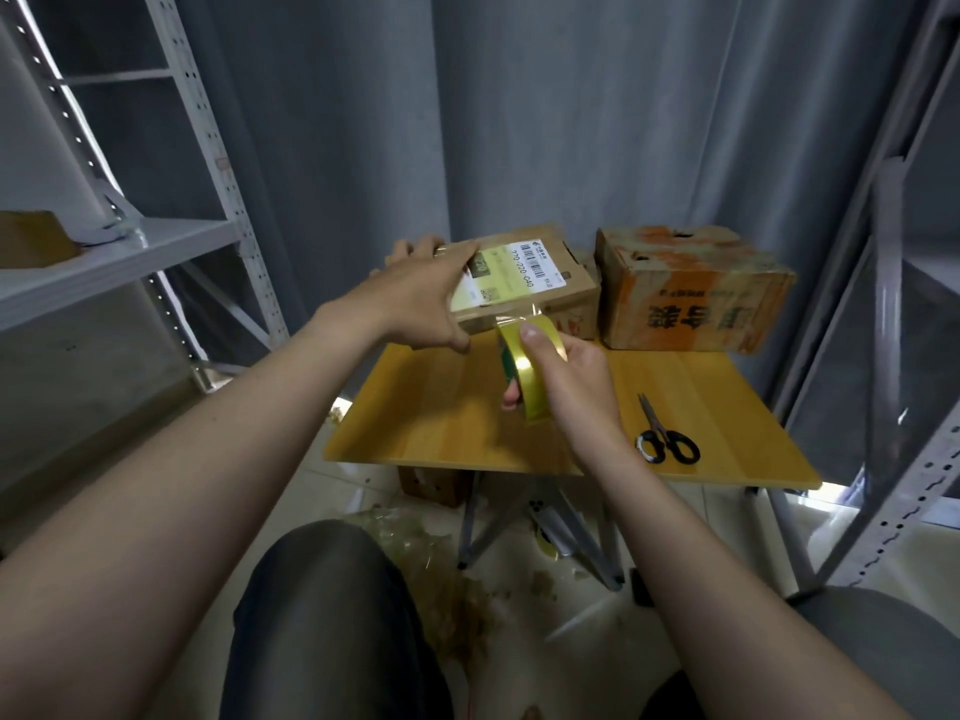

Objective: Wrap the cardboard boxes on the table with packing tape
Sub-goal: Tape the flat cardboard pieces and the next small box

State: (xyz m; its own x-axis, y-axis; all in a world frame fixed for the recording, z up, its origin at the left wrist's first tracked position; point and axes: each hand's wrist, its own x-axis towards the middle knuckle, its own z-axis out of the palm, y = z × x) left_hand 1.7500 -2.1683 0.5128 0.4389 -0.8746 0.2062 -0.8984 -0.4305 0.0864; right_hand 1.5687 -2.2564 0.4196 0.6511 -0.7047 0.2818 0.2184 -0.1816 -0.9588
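Observation:
A small cardboard box (561, 283) with a white shipping label is held tilted above the far side of the wooden table (441, 428). My left hand (415, 298) grips its left end, thumb under the near edge. My right hand (566, 376) holds a roll of yellowish packing tape (530, 376), fingers through its core. A clear strip of tape runs from the roll up to the box's near edge. A larger worn cardboard box (691, 293) with orange print stands on the table at the back right.
Black scissors (665, 433) lie on the table's right side. Metal shelving (171, 241) stands to the left and another rack (883, 356) to the right. A grey curtain hangs behind. Under the table sit a small box (431, 483) and tape scraps on the floor.

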